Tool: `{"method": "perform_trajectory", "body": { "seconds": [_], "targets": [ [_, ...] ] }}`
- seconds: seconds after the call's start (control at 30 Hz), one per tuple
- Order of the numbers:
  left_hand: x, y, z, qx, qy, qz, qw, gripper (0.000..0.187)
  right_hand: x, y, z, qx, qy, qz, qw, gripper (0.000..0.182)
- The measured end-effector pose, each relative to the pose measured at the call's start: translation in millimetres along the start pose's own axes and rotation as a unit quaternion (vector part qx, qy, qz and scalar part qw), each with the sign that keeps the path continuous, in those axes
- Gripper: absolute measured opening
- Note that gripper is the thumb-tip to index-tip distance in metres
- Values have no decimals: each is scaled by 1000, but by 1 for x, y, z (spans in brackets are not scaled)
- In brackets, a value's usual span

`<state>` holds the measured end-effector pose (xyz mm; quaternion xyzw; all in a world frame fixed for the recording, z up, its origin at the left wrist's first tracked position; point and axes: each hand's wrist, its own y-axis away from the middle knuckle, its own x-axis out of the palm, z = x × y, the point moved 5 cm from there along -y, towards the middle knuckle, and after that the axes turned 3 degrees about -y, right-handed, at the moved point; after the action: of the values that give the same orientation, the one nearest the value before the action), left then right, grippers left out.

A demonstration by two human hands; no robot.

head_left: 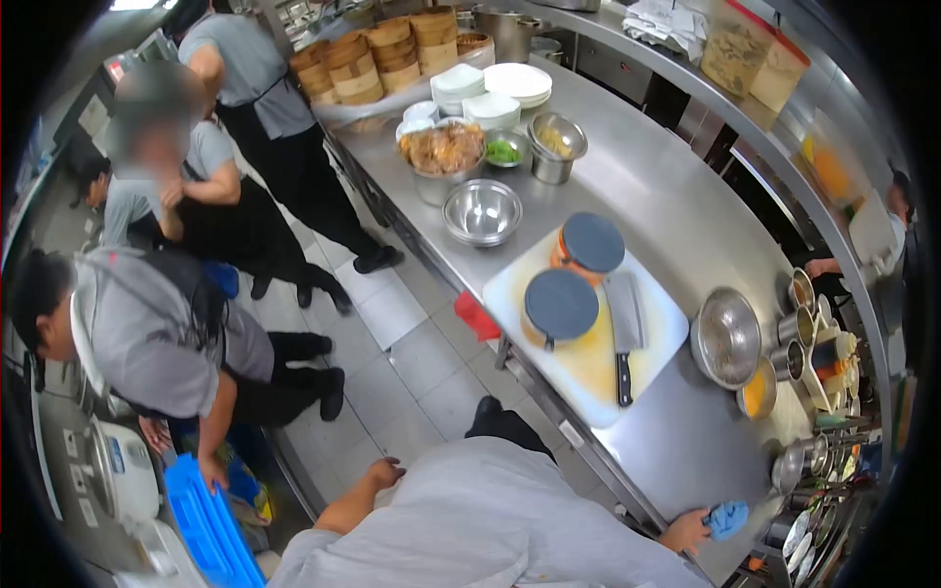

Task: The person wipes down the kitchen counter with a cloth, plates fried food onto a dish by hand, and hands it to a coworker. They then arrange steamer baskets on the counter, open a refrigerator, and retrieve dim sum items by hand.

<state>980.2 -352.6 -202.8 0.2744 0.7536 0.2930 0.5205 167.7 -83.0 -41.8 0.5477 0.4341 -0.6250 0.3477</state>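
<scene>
At the lower right, my right hand [688, 530] is closed on a crumpled blue cloth [727, 520] at the counter's near edge. My left hand [387, 472] hangs over the floor beside my body, its fingers curled, and whether it holds anything is too small to tell. A white cutting board [598, 397] lies on the steel counter [667, 431]. On it are a cleaver [625, 318] with a black handle and two containers with dark lids, one nearer [562, 305] and one farther [593, 242].
A large steel bowl [725, 338] stands right of the board. Stacked bowls [482, 212], a pot of brown food [441, 149], white plates [518, 82] and bamboo steamers [353, 67] line the far counter. Several people stand left; one holds a blue tray [206, 519].
</scene>
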Motion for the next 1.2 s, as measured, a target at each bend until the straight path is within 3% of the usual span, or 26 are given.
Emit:
{"method": "perform_trajectory", "body": {
  "seconds": [0.07,0.1,0.17,0.23,0.27,0.3,0.37,0.4,0.43,0.5,0.57,0.6,0.67,0.73,0.8,0.87,0.93,0.97,1.03,1.07,1.1,1.13,1.17,1.2],
  "targets": [
    [-35,-53,42,-23,-71,15,997,49,-5,5,2,-24,8,12,1000,79],
    [-50,-84,73,-49,-137,38,989,48,23,-13,-9,-59,31,-39,997,75],
    [-93,-145,99,84,-314,28,945,49,83,-47,-30,-117,86,-149,978,67],
    [-165,-197,99,60,-271,-156,948,33,27,6,5,-124,79,-86,985,63],
    [-214,-199,71,-43,-16,-155,987,31,9,29,21,-145,83,-65,984,61],
    [-282,-176,12,-133,242,-208,938,30,-10,54,35,-178,96,-49,978,59],
    [-372,-218,-39,-25,253,-306,917,44,-55,114,66,-258,136,-18,956,55],
    [-437,-209,-93,65,263,-381,884,39,-77,144,78,-304,164,1,939,53],
    [-482,-255,-101,57,233,-407,882,30,-98,173,89,-349,194,18,916,51],
    [-604,-256,-185,262,267,-491,787,47,-138,234,111,-428,247,45,868,48],
    [-732,-222,-258,283,105,-610,733,49,-168,294,126,-462,275,71,840,44],
    [-793,-206,-289,315,47,-674,667,50,-149,305,127,-426,200,18,882,47],
    [-905,-206,-323,277,-19,-730,625,49,-80,331,106,-312,11,-78,947,52],
    [-993,-201,-353,168,-95,-758,623,52,-27,375,84,-220,-94,-110,965,58],
    [-1061,-224,-365,77,-169,-676,713,58,30,424,52,-135,-114,-68,982,64],
    [-1099,-238,-373,51,-193,-570,797,71,30,504,51,-115,-63,205,970,62],
    [-1164,-364,-362,158,-309,-472,811,73,133,571,-24,-166,-69,425,887,64],
    [-1175,-388,-363,168,-334,-457,807,69,120,616,-36,-131,-14,503,854,65],
    [-1201,-445,-366,190,-383,-428,797,67,85,688,-45,-77,39,574,815,68],
    [-1225,-474,-365,201,-341,-375,838,71,74,716,-49,-56,40,593,802,69],
    [-1224,-468,-360,290,-304,-465,779,73,67,739,-51,-39,38,606,793,70],
    [-1226,-473,-360,264,-331,-461,780,76,64,760,-57,-21,34,618,785,71],
    [-1248,-513,-354,306,-365,-482,736,71,57,776,-60,-6,34,626,779,73],
    [-1237,-484,-358,282,-327,-410,803,71,60,789,-72,9,36,632,774,74]
  ]
}}
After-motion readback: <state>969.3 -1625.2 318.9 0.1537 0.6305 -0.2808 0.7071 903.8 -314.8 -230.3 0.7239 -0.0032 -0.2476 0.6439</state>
